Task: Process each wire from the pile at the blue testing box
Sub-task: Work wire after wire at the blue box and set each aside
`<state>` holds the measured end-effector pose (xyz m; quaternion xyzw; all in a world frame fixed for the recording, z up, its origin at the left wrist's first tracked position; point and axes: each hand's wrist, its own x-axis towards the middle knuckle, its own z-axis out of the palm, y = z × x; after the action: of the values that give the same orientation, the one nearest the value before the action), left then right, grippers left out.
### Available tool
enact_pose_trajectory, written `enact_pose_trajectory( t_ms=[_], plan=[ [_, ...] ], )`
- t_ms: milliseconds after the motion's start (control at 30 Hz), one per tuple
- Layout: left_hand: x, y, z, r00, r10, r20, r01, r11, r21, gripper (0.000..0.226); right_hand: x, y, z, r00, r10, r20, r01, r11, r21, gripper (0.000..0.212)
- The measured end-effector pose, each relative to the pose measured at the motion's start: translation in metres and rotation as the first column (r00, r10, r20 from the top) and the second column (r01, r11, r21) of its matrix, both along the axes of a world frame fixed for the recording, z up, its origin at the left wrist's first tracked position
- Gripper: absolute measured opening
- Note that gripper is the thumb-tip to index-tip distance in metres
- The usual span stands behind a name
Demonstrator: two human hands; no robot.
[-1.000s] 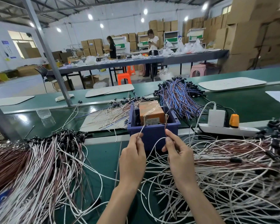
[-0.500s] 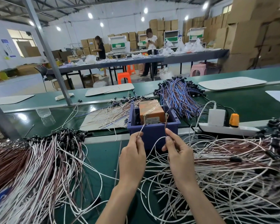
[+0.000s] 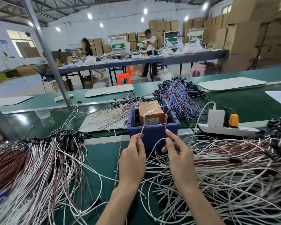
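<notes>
The blue testing box (image 3: pixel 152 133) stands mid-table with an orange unit (image 3: pixel 151 112) inside. Just in front of it, my left hand (image 3: pixel 133 158) pinches the white end of a wire (image 3: pixel 142 129), its tip up against the left brass post (image 3: pixel 143 118). My right hand (image 3: pixel 178 155) pinches the brown end (image 3: pixel 166 127), which reaches the right brass post (image 3: pixel 166 115). The wire loops down between my hands. A tangled pile of white and brown wires (image 3: pixel 225 168) lies at my right.
A bundle of white and brown wires with black ends (image 3: pixel 39 159) covers the left. Blue wires (image 3: pixel 178 95) lie behind the box, thin loose wires (image 3: pixel 107 117) on a white sheet to its left. A white power strip (image 3: pixel 224 129) with an orange plug sits right.
Both hands stay at the box holding the wire ends on the posts. A person in the background has walked to the left.
</notes>
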<state>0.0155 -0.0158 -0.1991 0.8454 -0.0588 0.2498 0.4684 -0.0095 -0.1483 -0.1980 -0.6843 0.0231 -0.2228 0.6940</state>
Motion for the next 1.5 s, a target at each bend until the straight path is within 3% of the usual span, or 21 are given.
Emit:
enact_pose_trajectory(
  t_ms=[133,267,333,433,500,567,633,733,867,933,1033,1133,1267,1333,1400,1433,1500],
  plan=[
    [-0.007,-0.002,0.000,1.000,0.016,0.014,-0.016,1.000,-0.010,0.030,-0.015,0.004,0.002,1.000,-0.023,0.012,0.023,0.998,-0.054,0.025],
    [-0.017,0.001,0.008,0.962,0.270,0.022,-0.270,0.963,-0.007,0.045,-0.034,0.006,0.005,0.998,-0.034,0.057,0.042,0.990,-0.134,0.026],
    [-0.026,0.002,0.018,0.928,0.353,0.119,-0.362,0.930,0.067,0.065,-0.040,0.006,0.010,0.995,-0.053,0.082,0.064,0.987,-0.146,0.028],
    [-0.043,-0.006,0.034,0.953,0.158,0.259,-0.227,0.939,0.260,0.066,-0.043,0.011,0.029,0.991,-0.055,0.119,0.057,0.998,-0.012,0.028],
    [-0.053,-0.012,0.038,0.982,-0.084,0.171,0.015,0.928,0.372,0.062,-0.040,0.017,0.048,0.984,-0.064,0.168,0.035,0.985,0.167,0.037],
    [-0.062,-0.012,0.039,0.955,-0.289,0.060,0.227,0.850,0.476,0.062,-0.036,0.020,0.067,0.980,-0.041,0.192,-0.035,0.927,0.373,0.048],
    [-0.070,-0.004,0.043,0.919,-0.395,0.005,0.340,0.797,0.499,0.059,-0.031,0.022,0.083,0.977,-0.006,0.213,-0.102,0.866,0.490,0.052],
    [-0.072,0.017,0.052,0.910,-0.389,0.146,0.263,0.811,0.522,0.052,-0.024,0.023,0.093,0.963,0.042,0.268,-0.195,0.794,0.576,0.051],
    [-0.061,0.059,0.061,0.914,-0.361,0.187,0.149,0.725,0.672,0.038,-0.011,0.014,0.091,0.956,0.033,0.290,-0.215,0.754,0.621,0.049],
    [-0.055,0.087,0.070,0.922,-0.312,0.229,0.068,0.714,0.697,0.026,-0.006,0.010,0.079,0.962,0.024,0.271,-0.171,0.829,0.533,0.051],
    [-0.045,0.126,0.093,0.931,-0.133,0.340,-0.086,0.825,0.558,0.029,-0.003,0.019,0.047,0.980,-0.027,0.197,-0.014,0.978,0.207,0.046],
    [-0.024,0.144,0.121,0.901,0.045,0.432,-0.205,0.921,0.332,0.036,-0.006,0.033,0.016,0.989,-0.004,0.150,0.003,1.000,0.003,0.036],
    [0.041,0.123,0.161,0.758,0.247,0.604,-0.401,0.907,0.131,0.033,-0.009,0.039,0.005,0.985,0.018,0.172,0.015,0.982,-0.190,0.034],
    [0.088,0.101,0.180,0.855,0.237,0.462,-0.368,0.904,0.217,0.038,-0.009,0.038,0.003,0.985,0.026,0.173,0.017,0.970,-0.244,0.035],
    [0.129,0.082,0.188,0.973,0.217,0.079,-0.231,0.906,0.354,0.060,-0.010,0.035,0.000,0.990,0.025,0.142,0.015,0.962,-0.274,0.036],
    [0.141,0.076,0.187,0.975,0.209,-0.082,-0.164,0.913,0.374,0.072,-0.010,0.033,-0.002,0.992,0.020,0.121,0.014,0.963,-0.268,0.037],
    [0.149,0.073,0.177,0.970,0.179,-0.163,-0.106,0.919,0.379,0.076,-0.010,0.030,-0.003,0.995,0.011,0.099,0.013,0.971,-0.238,0.038]
  ],
)
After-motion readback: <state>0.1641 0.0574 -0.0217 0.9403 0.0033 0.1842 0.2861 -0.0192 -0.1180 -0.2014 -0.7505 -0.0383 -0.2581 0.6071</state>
